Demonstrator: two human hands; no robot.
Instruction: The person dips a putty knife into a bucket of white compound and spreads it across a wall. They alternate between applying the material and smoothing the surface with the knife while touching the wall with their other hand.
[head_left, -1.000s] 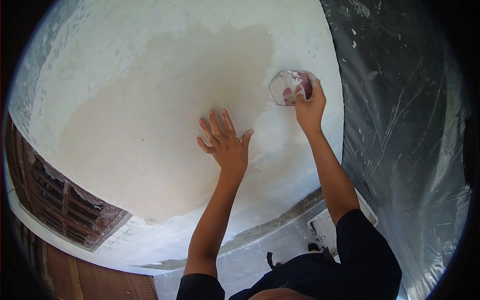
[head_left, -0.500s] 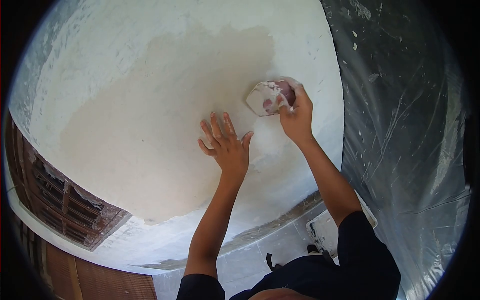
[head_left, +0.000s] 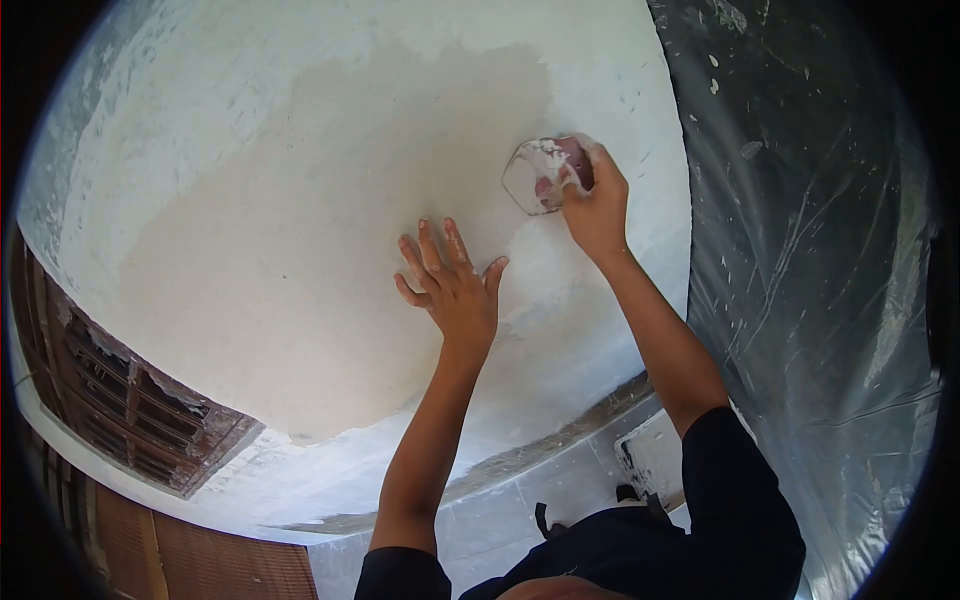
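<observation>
At the right edge of the broad, ragged-edged tan patch (head_left: pixel 300 220) on the off-white plastered wall (head_left: pixel 610 80), a flat, angular, pale hand pad w/ maroon markings (head_left: pixel 528 188) is held face-on to the surface. It's gripped by the R hand (head_left: pixel 597 212), w/ thumb & fingers closed round the pad's right end; white residue is seen on the pad. Full contact b/w pad & wall seems likely, but can't be confirmed – the underside is hidden.

Over the patch's right part, below left of the pad, the L hand (head_left: pixel 460 300) is placed w/ fingers spread & palm turned to the wall; nothing is held. How much weight is borne by it can't be told.

Well right of the patch, a dark, shiny, white-flecked plastic sheet (head_left: pixel 790 200) is seen. Below right of it, a shallow, whitish, smeared tray (head_left: pixel 650 455) is partly hidden by a dark sleeve (head_left: pixel 735 470). Below left, a brown, slatted, window-like panel (head_left: pixel 140 390) is set.

Step in hand, as judged: the wall is being worked w/ the pad along the patch's right border. For the next pass, flat contact & even pressure would be called for – no tilted edge dug in, pad's path clear of the L hand.
</observation>
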